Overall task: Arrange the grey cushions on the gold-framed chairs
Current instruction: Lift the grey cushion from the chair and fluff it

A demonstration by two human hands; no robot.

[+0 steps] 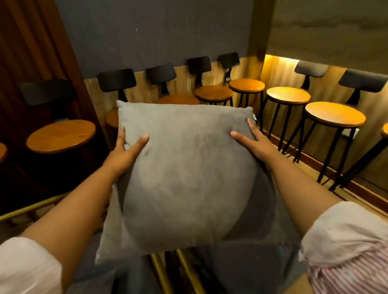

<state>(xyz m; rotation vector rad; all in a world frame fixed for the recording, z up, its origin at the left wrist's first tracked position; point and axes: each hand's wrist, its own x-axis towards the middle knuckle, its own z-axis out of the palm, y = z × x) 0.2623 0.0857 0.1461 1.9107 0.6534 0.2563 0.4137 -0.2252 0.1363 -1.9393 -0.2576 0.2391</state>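
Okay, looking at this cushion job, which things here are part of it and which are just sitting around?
Part of the job:
grey cushion, gripped by left hand and right hand
gold chair frame below it

Just around:
round wooden stools with black backrests
brown curtain

left hand (pixel 125 152) gripping square grey plush cushion (pixel 181 178) | right hand (pixel 256 141) gripping opposite edge | gold-coloured metal chair frames (pixel 163 280) showing below, seemingly two | round wooden stools (pixel 288 95) lining wall
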